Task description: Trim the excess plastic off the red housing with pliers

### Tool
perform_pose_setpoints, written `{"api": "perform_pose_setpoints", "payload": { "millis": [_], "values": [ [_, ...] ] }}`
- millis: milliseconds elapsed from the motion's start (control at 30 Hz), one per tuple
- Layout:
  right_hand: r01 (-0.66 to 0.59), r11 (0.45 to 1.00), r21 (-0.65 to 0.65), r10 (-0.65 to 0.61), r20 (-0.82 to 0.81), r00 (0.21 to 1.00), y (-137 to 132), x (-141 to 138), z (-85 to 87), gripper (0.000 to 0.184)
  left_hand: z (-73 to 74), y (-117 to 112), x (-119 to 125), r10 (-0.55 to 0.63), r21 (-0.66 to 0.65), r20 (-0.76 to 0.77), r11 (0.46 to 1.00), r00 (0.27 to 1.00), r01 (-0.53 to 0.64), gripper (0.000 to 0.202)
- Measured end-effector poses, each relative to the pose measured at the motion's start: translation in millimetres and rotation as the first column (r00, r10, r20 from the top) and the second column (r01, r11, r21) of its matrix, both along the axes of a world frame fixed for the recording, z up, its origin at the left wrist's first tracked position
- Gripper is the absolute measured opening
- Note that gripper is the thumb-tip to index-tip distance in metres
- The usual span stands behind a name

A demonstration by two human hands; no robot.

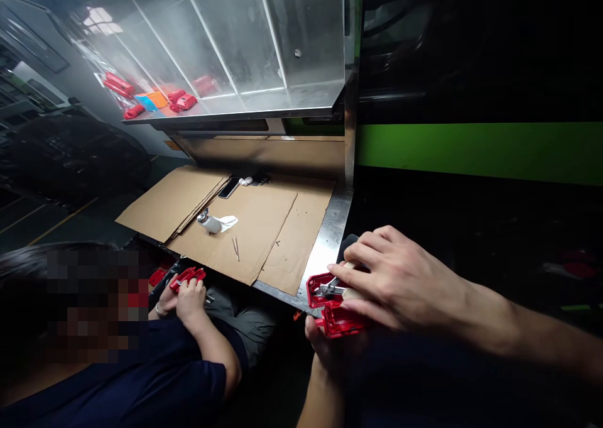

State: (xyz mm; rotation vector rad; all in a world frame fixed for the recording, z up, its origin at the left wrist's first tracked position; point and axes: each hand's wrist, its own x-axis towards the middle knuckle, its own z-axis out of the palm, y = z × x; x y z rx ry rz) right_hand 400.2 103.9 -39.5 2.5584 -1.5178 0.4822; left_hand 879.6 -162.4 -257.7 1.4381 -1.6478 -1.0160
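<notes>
Near right, off the table's steel edge: left hand cups a red plastic housing from beneath, grip closed around it. Right hand lies over the housing's top, fingers curled, pinching a pale handle against a small metal piece seated inside. Cardboard sheets cover the table; white roll mid-table. Near left, a co-worker's hands hold another red part.

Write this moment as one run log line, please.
left hand: holds red part from below | right hand: presses on top | co-worker: holds similar part
</notes>
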Motion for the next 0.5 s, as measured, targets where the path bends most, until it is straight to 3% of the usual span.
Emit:
{"api": "perform_pose_setpoints", "payload": {
  "millis": [100,200,367,500],
  "values": [
    [0.001,1.0,0.012,-0.001,0.0,1.0,0.2,0.5,-0.5,0.037,-15.7,-6.9,16.2,0.089,-0.152,0.125,0.986,0.988,-0.069,0.042],
    [0.008,1.0,0.015,-0.008,-0.008,1.0,-0.4,1.1,-1.0,0.037,-24.3,-11.1,25.5,0.114,-0.228,0.235,0.972,0.965,-0.06,0.049],
    [0.011,1.0,0.025,-0.01,-0.004,1.0,-2.3,1.6,-0.5,0.036,-31.4,-15.2,33.6,0.093,-0.237,0.43,0.971,0.898,0.013,0.053],
    [0.02,0.998,0.052,-0.02,0.012,1.0,-1.5,1.7,-0.6,0.036,-33.0,-14.1,35.4,0.035,-0.16,0.568,0.985,0.822,0.069,0.05]
  ]
}}
